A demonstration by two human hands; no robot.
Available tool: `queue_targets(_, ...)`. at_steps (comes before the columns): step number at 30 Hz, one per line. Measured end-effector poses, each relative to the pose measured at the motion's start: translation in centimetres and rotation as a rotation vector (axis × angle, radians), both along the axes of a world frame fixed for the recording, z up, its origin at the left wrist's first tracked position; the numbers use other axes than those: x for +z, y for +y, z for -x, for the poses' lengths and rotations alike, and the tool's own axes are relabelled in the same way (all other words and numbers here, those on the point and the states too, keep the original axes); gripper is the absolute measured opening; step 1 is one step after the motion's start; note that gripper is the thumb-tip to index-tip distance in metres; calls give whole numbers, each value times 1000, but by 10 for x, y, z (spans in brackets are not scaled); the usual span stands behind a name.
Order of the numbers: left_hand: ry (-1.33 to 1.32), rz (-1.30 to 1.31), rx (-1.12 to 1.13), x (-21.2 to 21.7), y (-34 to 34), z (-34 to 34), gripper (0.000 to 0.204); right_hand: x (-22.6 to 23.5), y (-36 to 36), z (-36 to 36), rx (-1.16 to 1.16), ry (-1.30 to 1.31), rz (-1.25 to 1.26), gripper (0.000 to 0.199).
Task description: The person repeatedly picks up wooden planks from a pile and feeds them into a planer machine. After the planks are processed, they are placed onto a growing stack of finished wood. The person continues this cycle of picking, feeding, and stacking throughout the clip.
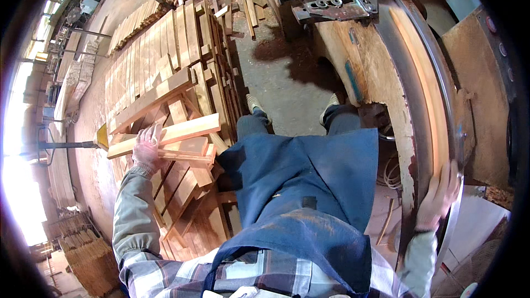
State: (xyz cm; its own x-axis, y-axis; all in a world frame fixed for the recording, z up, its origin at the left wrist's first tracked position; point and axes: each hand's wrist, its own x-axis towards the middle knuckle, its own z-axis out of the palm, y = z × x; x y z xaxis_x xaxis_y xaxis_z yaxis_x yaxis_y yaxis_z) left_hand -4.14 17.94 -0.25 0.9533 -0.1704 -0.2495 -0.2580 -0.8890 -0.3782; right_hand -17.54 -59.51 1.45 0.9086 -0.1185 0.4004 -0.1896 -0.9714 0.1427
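Observation:
My left hand (147, 146), in a pale glove, is closed over a light wooden board (190, 128) lying on top of a loose pile at my left. Shorter wooden pieces (190, 146) lie beside and under that board. Over at the right, my right hand (440, 198) rests on the near end of a long wooden strip (428, 83). Its fingers are stretched forward along the strip, slightly blurred. The strip lies on the dark metal bed of a woodworking machine (406, 83), beside a curved-looking metal rail.
A large stack of boards (160, 44) fills the left side. A metal clamp-like bracket (337, 4) sits atop the machine's far part. Offcuts (251, 11) lie on the grey floor ahead. A yellow-ended metal bar (100, 137) reaches in from the left. Bundled wood (88, 259) stands lower left.

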Motion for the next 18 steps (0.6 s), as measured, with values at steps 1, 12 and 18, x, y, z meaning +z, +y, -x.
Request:
queue_targets(1,9,4,26,0,5,5,100,-1,-2,-31,33,7,-49,47)
queue_targets(12,-265,28,-303,89,-185,-48,68,-12,20,-269,97,53,-21,56)
queue_targets(18,-431,154,-799,129,-410,-120,47,123,123,-187,862,250,-472,119)
